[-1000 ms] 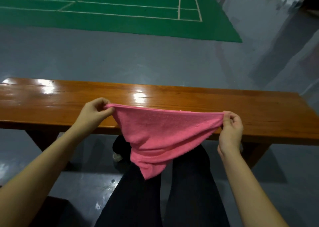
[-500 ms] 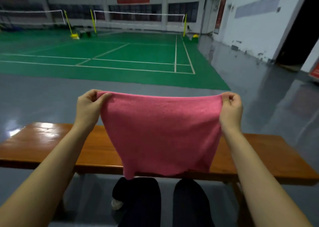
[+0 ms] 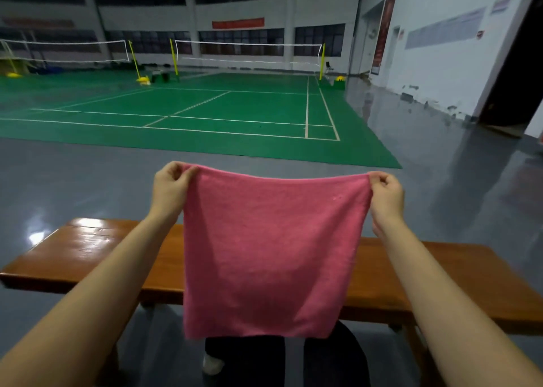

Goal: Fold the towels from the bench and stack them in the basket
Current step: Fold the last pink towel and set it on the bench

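Observation:
A pink towel point(image 3: 270, 254) hangs flat and spread out in front of me, held up in the air above the wooden bench point(image 3: 88, 257). My left hand point(image 3: 170, 189) pinches its top left corner and my right hand point(image 3: 386, 198) pinches its top right corner. The towel's lower edge hangs free below the bench's front edge, over my dark-trousered legs point(image 3: 323, 363). No basket is in view.
The glossy brown bench runs across the view on a grey floor. Beyond it lie a green badminton court point(image 3: 205, 113) with nets and yellow posts, and a white wall with a dark doorway point(image 3: 517, 86) at the right.
Both hands have raised the towel from knee height to well above the bench. It has opened from a bunched triangle into a flat hanging sheet, and my view has tilted upward.

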`<state>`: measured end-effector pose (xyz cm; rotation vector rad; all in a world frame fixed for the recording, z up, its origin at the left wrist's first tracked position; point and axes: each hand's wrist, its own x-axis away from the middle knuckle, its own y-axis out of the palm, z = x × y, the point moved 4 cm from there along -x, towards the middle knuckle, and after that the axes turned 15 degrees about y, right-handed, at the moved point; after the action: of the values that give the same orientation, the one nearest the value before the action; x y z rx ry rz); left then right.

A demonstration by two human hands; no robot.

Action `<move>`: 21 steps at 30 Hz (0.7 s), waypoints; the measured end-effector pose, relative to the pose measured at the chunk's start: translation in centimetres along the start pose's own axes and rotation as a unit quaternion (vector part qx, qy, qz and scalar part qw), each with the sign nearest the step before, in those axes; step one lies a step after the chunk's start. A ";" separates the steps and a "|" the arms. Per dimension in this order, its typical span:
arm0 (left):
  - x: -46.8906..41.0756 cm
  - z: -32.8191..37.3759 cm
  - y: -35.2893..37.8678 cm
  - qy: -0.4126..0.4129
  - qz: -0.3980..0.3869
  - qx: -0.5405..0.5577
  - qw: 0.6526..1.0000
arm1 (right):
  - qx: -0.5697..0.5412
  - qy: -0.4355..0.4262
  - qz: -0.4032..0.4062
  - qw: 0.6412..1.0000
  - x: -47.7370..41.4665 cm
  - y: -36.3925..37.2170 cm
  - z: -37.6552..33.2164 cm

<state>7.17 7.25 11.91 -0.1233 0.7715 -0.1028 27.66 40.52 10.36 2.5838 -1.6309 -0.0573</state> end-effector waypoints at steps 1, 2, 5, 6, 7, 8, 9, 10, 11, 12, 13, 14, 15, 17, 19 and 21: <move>-0.3 -0.8 0.6 -0.015 -0.004 -0.007 1.000 | -0.003 0.026 0.000 1.000 -0.6 0.6 0.5; -0.9 -1.2 1.2 -0.027 0.002 -0.009 1.000 | -0.014 0.045 0.001 0.999 -1.2 1.2 0.6; -4.1 -0.4 2.1 -0.021 0.047 0.003 0.999 | -0.039 0.033 0.015 0.999 -3.4 3.2 -1.5; -5.3 0.4 2.2 -0.009 0.065 0.014 0.998 | -0.043 0.014 0.022 0.999 -4.1 3.6 -2.9; -6.5 1.2 2.2 0.001 0.083 0.031 0.996 | -0.047 -0.006 0.030 0.998 -4.6 4.0 -4.4; -7.3 1.8 2.0 0.009 0.098 0.049 0.994 | -0.052 -0.022 0.038 0.998 -4.9 4.0 -5.7; -7.8 2.1 1.8 0.012 0.109 0.062 0.992 | -0.058 -0.033 0.042 0.997 -5.0 4.0 -6.6; -7.8 2.3 1.3 0.014 0.114 0.068 0.991 | -0.059 -0.043 0.046 0.996 -4.7 3.8 -7.2; -7.4 2.0 1.0 0.014 0.110 0.067 0.992 | -0.051 -0.049 0.050 0.996 -4.4 3.6 -7.0; -6.6 1.5 0.8 0.012 0.101 0.065 0.993 | -0.038 -0.052 0.050 0.997 -4.1 3.2 -6.3; -5.3 0.6 0.8 0.007 0.090 0.060 0.994 | -0.022 -0.049 0.047 0.997 -3.8 2.8 -4.9; -3.6 -0.5 0.8 0.000 0.079 0.054 0.995 | -0.007 -0.039 0.039 0.998 -3.4 2.3 -2.8; -1.5 -1.7 0.8 -0.010 0.065 0.048 0.997 | 0.006 -0.029 0.032 0.999 -2.9 1.7 -0.4; 3.5 -4.8 1.0 -0.047 0.032 0.031 0.998 | 0.035 0.000 0.019 0.999 -2.0 0.2 5.4; 9.0 -8.4 1.1 -0.092 -0.006 0.010 0.996 | 0.057 0.043 0.008 0.997 -0.8 -1.5 11.6; 14.1 -12.0 1.3 -0.145 -0.051 -0.004 0.988 | 0.090 0.088 -0.001 0.992 0.4 -3.0 17.2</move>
<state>8.89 5.67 -6.46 -0.1810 0.4745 -0.1746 29.25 40.54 -7.08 2.6294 -1.6386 0.3221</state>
